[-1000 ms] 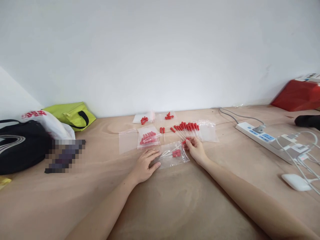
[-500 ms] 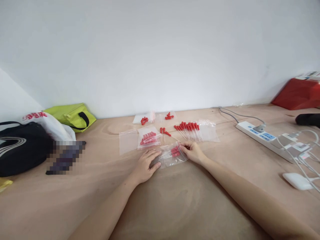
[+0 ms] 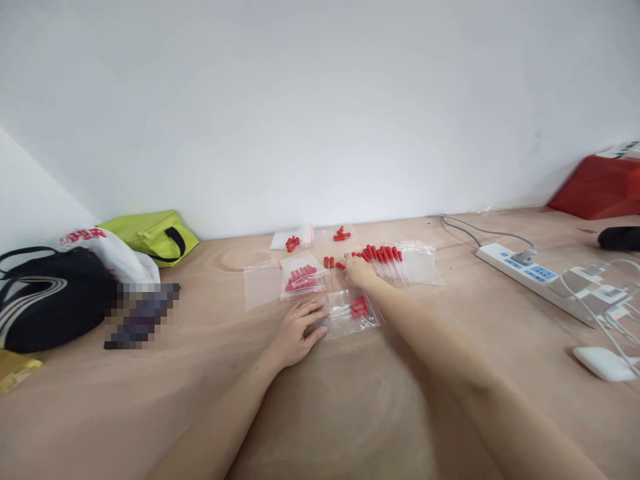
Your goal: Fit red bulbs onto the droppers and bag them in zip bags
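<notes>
My left hand lies on the left end of a clear zip bag, its fingers stretched out and thumb apart. Inside this bag are droppers with red rubber bulbs and clear stems. My right hand reaches past the bag, fingers curled and closed, at the left end of a row of red-bulbed droppers. What its fingertips hold, if anything, is hidden. Just left of it are a tilted red bulb and two loose red bulbs.
Left of centre lie a bag with red bulbs and a flat bag. Behind are small bulb piles. A power strip with cables and a white charger stand right; a black bag and green bag left.
My right hand has let go of the zip bag's right end and moved up and left to the loose droppers. My left hand has stayed on the bag.
</notes>
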### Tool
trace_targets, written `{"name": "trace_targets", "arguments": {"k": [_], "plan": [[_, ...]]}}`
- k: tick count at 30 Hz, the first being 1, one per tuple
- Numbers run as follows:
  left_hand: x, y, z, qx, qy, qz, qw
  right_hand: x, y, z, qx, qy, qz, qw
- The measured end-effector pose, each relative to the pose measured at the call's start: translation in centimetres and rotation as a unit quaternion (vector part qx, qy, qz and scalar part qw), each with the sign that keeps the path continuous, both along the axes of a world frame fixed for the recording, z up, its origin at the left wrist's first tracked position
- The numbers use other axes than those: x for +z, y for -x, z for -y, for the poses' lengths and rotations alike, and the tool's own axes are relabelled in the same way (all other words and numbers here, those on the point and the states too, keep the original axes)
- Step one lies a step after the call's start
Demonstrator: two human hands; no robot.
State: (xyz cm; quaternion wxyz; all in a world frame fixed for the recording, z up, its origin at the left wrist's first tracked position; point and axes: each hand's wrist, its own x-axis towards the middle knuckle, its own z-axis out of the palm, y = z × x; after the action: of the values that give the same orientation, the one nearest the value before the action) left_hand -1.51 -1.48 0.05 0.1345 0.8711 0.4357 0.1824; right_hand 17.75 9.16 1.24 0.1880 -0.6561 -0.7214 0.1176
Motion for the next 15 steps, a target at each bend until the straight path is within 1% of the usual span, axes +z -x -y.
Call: {"name": "trace_targets", "arguments": {"k": [2,4,5,6,7,9,11,13,15], "plan": [[0.1,0.0,0.1,0.002,0.004,-0.002,1.000,0.2,-1.1,0.4,0.005,-0.016,0.003,1.000],[0.1,0.0,0.1,0.008,0.009,-0.004,1.000,0.0,-3.0,1.2,-0.004,-0.061,-0.032,0.998],[0.1,-0.1,0.1,0.010,0.011,-0.005,1.000,-0.2,-4.2,1.7,-0.019,-0.108,-0.090,0.990],[0.2,-0.1,0.1,0.011,0.011,-0.005,1.000,-0.6,-5.3,2.2,-0.050,-0.156,-0.167,0.972],[0.2,-0.1,0.1,0.011,0.010,-0.004,1.000,-1.1,-6.3,2.8,-0.078,-0.178,-0.242,0.951],[0.3,-0.1,0.1,0.012,0.010,-0.005,1.000,-2.2,-7.9,3.9,-0.124,-0.168,-0.366,0.907],[0.4,-0.1,0.0,0.014,0.011,-0.005,1.000,-3.2,-8.7,4.9,-0.141,-0.140,-0.443,0.874],[0.4,-0.1,0.0,0.016,0.014,-0.005,1.000,-3.8,-8.8,5.4,-0.137,-0.117,-0.488,0.854],[0.4,-0.1,0.0,0.017,0.016,-0.007,1.000,-4.0,-8.5,5.6,-0.133,-0.107,-0.518,0.838]]}}
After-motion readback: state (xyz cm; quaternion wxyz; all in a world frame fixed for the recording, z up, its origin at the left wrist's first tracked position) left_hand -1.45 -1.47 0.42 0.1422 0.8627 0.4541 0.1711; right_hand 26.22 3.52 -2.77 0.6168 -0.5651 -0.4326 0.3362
